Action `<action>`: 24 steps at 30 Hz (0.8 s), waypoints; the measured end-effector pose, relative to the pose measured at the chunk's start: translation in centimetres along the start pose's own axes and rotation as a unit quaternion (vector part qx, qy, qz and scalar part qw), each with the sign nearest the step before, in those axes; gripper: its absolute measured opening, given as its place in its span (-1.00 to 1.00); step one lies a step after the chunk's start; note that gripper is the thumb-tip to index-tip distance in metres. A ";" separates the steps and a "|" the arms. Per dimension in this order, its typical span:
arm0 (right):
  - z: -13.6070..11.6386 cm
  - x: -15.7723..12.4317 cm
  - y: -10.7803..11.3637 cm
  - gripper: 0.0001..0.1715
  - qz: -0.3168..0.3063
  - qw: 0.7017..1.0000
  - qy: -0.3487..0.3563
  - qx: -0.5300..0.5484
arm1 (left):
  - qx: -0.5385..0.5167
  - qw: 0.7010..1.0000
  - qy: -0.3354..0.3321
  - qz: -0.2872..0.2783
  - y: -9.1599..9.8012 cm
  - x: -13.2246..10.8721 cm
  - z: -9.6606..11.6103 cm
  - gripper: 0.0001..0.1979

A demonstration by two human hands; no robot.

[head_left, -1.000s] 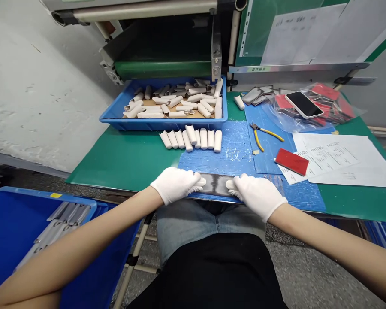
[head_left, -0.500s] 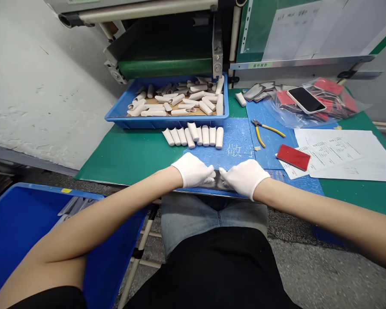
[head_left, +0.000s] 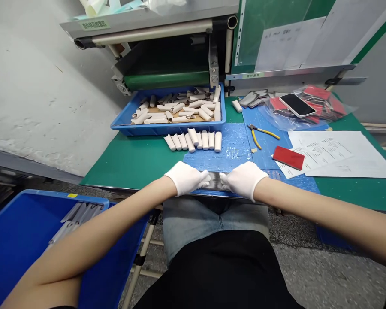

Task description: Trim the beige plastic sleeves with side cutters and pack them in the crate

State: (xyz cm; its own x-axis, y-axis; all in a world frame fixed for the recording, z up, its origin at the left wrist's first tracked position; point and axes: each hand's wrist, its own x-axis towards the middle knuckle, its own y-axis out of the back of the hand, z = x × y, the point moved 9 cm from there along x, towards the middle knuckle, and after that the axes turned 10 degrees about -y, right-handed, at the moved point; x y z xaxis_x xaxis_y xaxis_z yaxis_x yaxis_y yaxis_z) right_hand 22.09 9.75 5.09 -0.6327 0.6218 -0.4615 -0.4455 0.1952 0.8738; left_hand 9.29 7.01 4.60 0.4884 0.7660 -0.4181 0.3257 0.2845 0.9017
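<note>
Head view, workstation inventory: a machine with a green roller (head_left: 165, 80) stands at the far side of a green-topped bench (head_left: 131, 163). A blue plastic bin (head_left: 19, 244) sits below the bench at the person's left, with grey strips (head_left: 73, 221) lying in it. On the bench are a blue plastic tray (head_left: 167, 130), a blue mat (head_left: 231, 148), printed papers (head_left: 341, 150) and a clear plastic bag (head_left: 321, 109) holding red-and-black pieces. The tray is well filled with a loose heap of white rolled tubes (head_left: 176, 108); about nine more white tubes (head_left: 193, 140) lie side by side in a row on the mat just in front of it, and a single white tube (head_left: 236, 106) lies apart beyond the mat. The grey strips in the bin, the heaped tubes and the row are all present at this moment, and the strip in hand is not rolled into a white tube. A black smartphone (head_left: 297, 105) rests on the bag, with a red pad (head_left: 288, 157) on the papers and yellow-handled pliers (head_left: 257, 134) on the mat. The gloved left hand (head_left: 185, 178) and gloved right hand (head_left: 243, 180) meet at the near bench edge over a dark grey strip (head_left: 215, 181), which lies on the mat's near edge, its long axis running left to right along that edge. The white-gloved fingers (head_left: 203, 179) of both hands are closed together and clamped on the strip from either side, hiding much of it.
</note>
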 end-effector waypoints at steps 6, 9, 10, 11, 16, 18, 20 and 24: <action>0.6 0.4 -0.4 -0.38 0.044 0.999 -0.011 0.023 | 0.013 1.000 -0.014 0.000 0.6 0.5 0.1 -0.47; 0.7 0.4 -0.8 -0.44 0.028 0.999 -0.017 0.022 | -0.001 0.999 -0.009 -0.045 0.0 0.9 -0.2 -0.47; 0.6 0.5 -0.8 -0.46 0.023 0.999 -0.017 0.023 | 0.001 0.999 -0.009 -0.050 0.0 1.1 -0.2 -0.46; 0.5 0.5 -0.7 -0.47 0.022 0.999 -0.018 0.027 | 0.005 0.999 -0.011 -0.042 0.3 1.4 -0.1 -0.46; 1.0 -0.1 -0.5 -0.45 0.033 0.998 -0.027 0.045 | -0.009 1.000 0.002 -0.015 0.2 1.0 0.2 -0.46; 2.1 -1.4 -1.7 -0.50 0.005 0.999 -0.036 0.032 | -0.013 0.998 0.007 -0.054 -1.1 -0.7 0.2 -0.51; 3.4 -3.0 -2.8 -0.50 -0.008 0.998 -0.051 0.034 | -0.003 0.997 0.014 -0.075 -1.8 -2.8 0.1 -0.55; 5.2 -5.0 -1.8 -0.29 0.107 0.988 -0.083 0.076 | -0.002 0.996 0.091 0.000 -0.8 -5.3 -1.4 -0.49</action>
State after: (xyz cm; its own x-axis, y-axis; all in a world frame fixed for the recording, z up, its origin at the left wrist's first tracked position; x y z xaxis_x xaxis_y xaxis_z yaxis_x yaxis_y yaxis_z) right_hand 29.36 10.23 6.57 -0.5835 0.7747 -0.2435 -0.2044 0.1501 0.9673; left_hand 5.34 3.56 6.25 0.3336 0.8577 -0.3912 0.3228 0.2860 0.9022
